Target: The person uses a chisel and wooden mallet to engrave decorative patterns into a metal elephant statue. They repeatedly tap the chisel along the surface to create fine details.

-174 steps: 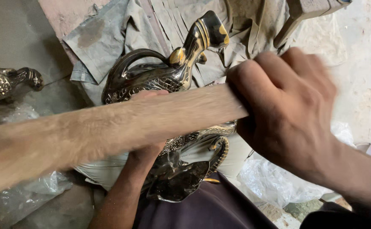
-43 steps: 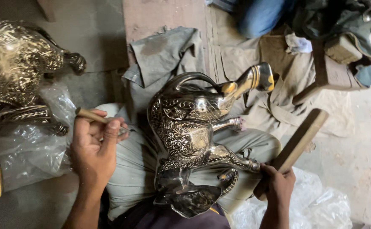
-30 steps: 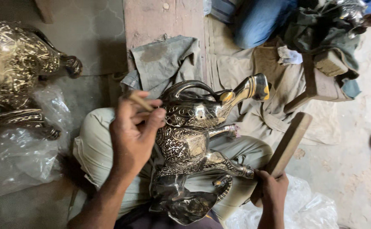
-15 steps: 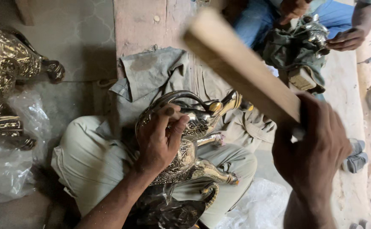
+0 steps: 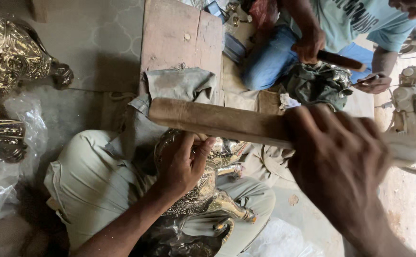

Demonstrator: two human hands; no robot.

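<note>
An ornate engraved brass animal figure [image 5: 203,200] lies across my lap. My left hand [image 5: 182,162] rests on its upper body with the fingers curled; a small tool was in this hand earlier, and it is hidden now. My right hand [image 5: 336,162] is closed around a long wooden stick [image 5: 217,121], held level above the left hand and the figure, its far end pointing left.
A grey cloth [image 5: 177,85] lies over a wooden board [image 5: 179,38] ahead. Another brass figure [image 5: 8,57] and clear plastic wrap [image 5: 8,181] sit at the left. A person in a teal shirt [image 5: 360,24] works opposite, holding a tool [image 5: 341,61] over a cloth-wrapped piece.
My left hand moved from the side onto the figure. My right hand lifted the wooden stick from beside my lap and now holds it level over the figure.
</note>
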